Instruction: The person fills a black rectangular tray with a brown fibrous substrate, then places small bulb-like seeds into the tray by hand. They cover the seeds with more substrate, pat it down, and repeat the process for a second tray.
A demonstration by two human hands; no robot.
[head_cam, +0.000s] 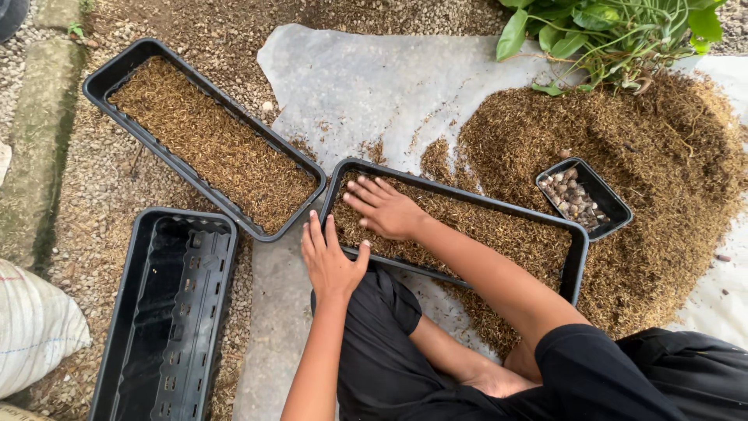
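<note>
Right hand (386,209) is laid flat in the middle tray (576,257), fingers (366,191) spread apart and pressed onto the brown husk fill (499,230) at the tray's 9 o'clock end. Left hand (331,261) is rested open on the near rim at that same end, fingers together, nothing gripped. The tray sits dead centre on the plastic sheet (351,86).

For levelling like this, the palm is best kept flat and swept in even strokes toward the 3 o'clock end, with the rim held steady so the tray isn't slid around. Light pressure seems enough; husk gets pushed over the edge otherwise, and some is already spilled at 6 o'clock.

Around it: a filled tray (210,140) at 10 o'clock, an empty tray (167,312) at 8 o'clock, the big husk pile (647,179) at 3 o'clock with a small pot of pebbles (580,195) sunk into it, a leafy plant (608,31) at 1 o'clock, and a white sack (35,327) far at 8. The filled tray's corner is nearly touching the working end, so elbow room there is tight.
</note>
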